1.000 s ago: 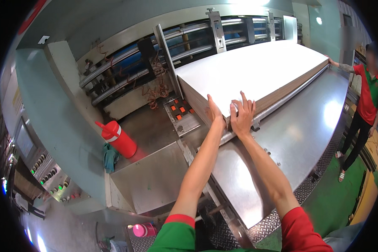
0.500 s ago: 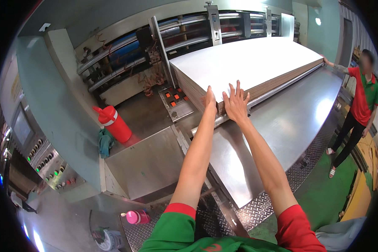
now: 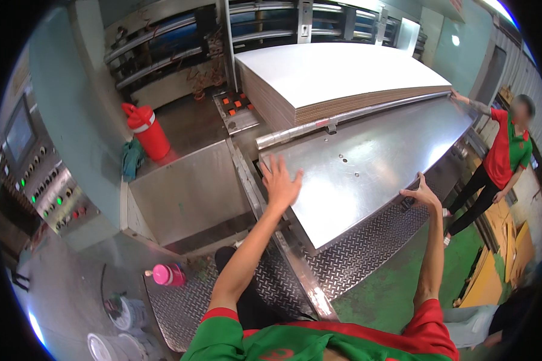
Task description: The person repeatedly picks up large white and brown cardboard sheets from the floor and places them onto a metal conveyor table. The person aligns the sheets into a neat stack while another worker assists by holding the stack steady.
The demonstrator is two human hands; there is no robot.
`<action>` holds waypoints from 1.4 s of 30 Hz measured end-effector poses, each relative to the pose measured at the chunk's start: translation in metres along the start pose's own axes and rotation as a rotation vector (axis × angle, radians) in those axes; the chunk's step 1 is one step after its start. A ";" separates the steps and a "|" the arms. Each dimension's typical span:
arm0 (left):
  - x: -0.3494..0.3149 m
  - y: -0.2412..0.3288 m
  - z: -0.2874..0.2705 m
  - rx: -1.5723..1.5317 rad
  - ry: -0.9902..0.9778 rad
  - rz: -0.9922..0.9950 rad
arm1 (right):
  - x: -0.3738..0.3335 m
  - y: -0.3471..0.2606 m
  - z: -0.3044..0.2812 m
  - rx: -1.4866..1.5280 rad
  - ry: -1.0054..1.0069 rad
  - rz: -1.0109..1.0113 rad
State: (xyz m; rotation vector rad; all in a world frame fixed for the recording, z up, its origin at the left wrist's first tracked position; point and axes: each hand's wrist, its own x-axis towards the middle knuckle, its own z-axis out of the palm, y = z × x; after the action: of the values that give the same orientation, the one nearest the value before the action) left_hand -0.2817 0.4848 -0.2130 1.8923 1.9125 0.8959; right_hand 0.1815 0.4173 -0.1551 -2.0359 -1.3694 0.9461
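Observation:
My left hand (image 3: 280,183), fingers spread, rests at the left edge of a shiny metal feed table (image 3: 379,138). My right hand (image 3: 423,194) grips the table's near edge, its thumb and forefinger showing and the other fingers partly hidden. Beyond the table, a thick stack of white-topped corrugated cardboard sheets (image 3: 343,75) sits against the machine, apart from both hands. A metal bar (image 3: 355,115) runs along the stack's near side. Another person's hand (image 3: 461,97) touches the far right end of the bar and table.
A co-worker (image 3: 504,150) stands at the right. To the left are a red jug (image 3: 147,132), a green cloth (image 3: 132,159) and a button panel (image 3: 51,186). A pink bottle (image 3: 167,275) and white buckets (image 3: 123,346) stand low left. Treadplate flooring (image 3: 367,259) lies under the table.
Both my hands have left the near corner of the sheet stack. The left came down to the table's left edge, the right to its near edge. The metal table now sits tilted differently in view.

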 end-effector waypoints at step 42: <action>-0.006 0.015 -0.006 -0.080 0.072 -0.118 | -0.030 0.052 0.073 -0.363 0.447 -0.257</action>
State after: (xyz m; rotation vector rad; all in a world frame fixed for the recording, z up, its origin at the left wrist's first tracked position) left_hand -0.2730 0.4766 -0.1998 1.7045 1.9755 1.0007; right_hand 0.1479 0.3726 -0.2310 -2.0839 -1.5703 0.1203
